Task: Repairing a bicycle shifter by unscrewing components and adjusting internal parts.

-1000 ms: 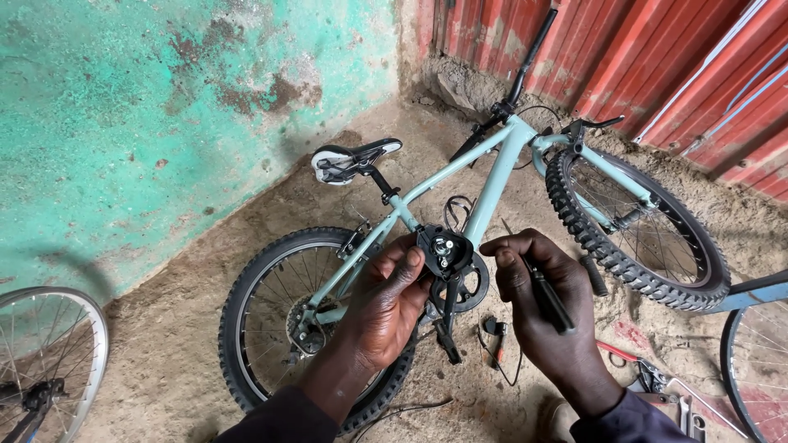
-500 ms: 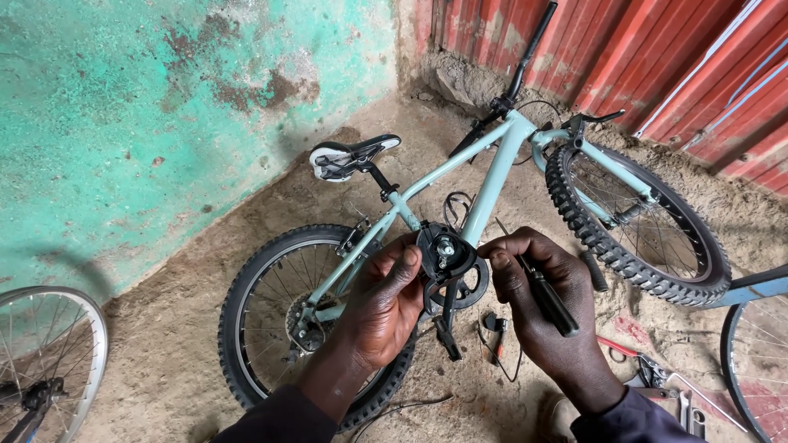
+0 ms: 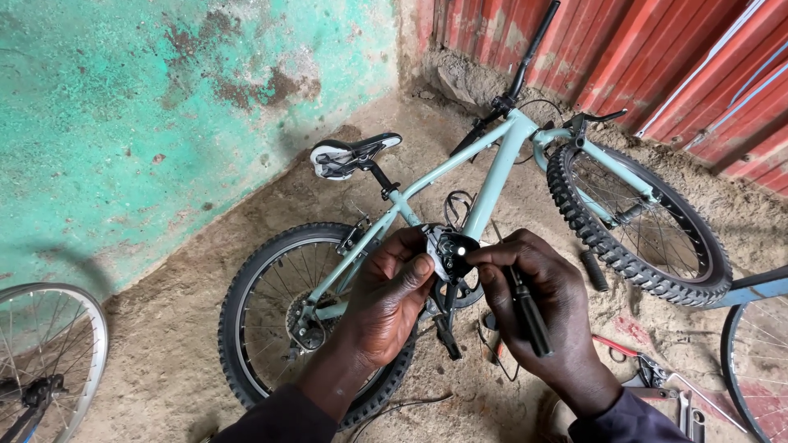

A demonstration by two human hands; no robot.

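Observation:
A pale teal bicycle (image 3: 492, 176) lies on the dirt with its black-and-white saddle (image 3: 349, 154) toward the green wall. My left hand (image 3: 394, 299) grips a small black bicycle part (image 3: 447, 250) from the left, held up over the crank area. My right hand (image 3: 542, 308) pinches that same part with its fingertips while a black-handled tool (image 3: 527, 310) lies clamped in its palm. The knobby rear wheel (image 3: 283, 316) is below my left hand, the front wheel (image 3: 636, 226) to the right.
A spoked wheel (image 3: 45, 361) leans at the bottom left. Another wheel and a blue frame tube (image 3: 751, 291) enter at the right edge. Red-handled pliers (image 3: 636, 365) and other tools lie on the ground at bottom right. Red corrugated sheeting (image 3: 657, 57) stands behind.
Both hands have stayed together on the small black part, turning it slightly. The bicycle has not moved; the view shifted only a little.

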